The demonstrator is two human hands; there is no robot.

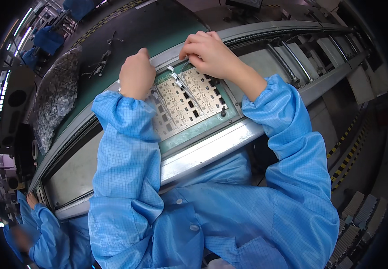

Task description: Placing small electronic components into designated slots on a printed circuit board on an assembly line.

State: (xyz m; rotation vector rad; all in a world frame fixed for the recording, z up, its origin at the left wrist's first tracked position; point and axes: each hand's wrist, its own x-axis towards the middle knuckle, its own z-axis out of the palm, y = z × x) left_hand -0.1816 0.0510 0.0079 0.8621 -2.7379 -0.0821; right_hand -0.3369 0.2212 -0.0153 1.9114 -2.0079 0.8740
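A panel of pale circuit boards [176, 101] with dark components lies in a green carrier [189, 134] on the rail line before me. Thin cables with white connectors [176, 77] lie across the boards. Over the panel's far left corner is my left hand [137, 74], its fingers curled; what they hold, if anything, is hidden. My right hand [206, 54] is closed at the panel's far edge, with a thin grey cable [184, 68] running to its fingertips.
A clear plastic bag [59, 96] full of small parts rests on the dark green table [135, 31] beyond the rail. Loose cables [102, 62] lie beside it. Metal rollers [294, 60] continue the line rightward. A co-worker's hand [32, 200] touches the line at lower left.
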